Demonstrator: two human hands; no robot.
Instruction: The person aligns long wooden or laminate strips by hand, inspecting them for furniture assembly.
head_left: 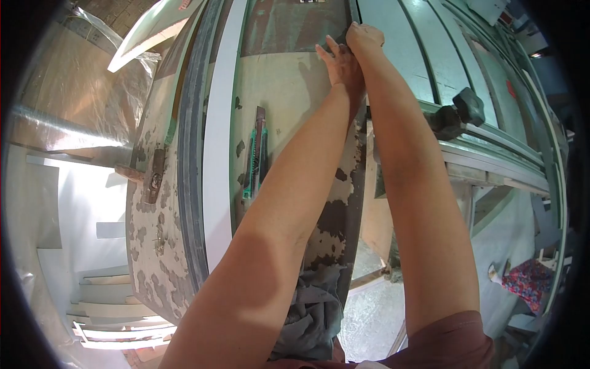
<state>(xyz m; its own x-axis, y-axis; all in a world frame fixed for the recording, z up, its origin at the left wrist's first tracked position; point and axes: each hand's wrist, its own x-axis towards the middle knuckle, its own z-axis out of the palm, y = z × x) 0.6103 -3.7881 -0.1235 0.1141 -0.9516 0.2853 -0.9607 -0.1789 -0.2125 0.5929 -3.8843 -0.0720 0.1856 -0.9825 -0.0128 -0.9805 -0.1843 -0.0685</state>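
A: Where to look first?

B: At left hand (344,69), some fingers extended, and right hand (365,40), curled; close together at the dark edge (354,11) on the bench's (289,80) right; cannot tell whether clamped on it.

A: Why there?

B: Probably to brace against the edge; with cutter (250,169) set near, perhaps for easy reach.

A: And the edge's orientation?

B: Pointing away from the body; long axis running along the bench; roughly parallel to cutter and white strip (220,123); beyond, with handle leftward, hammer (153,178).
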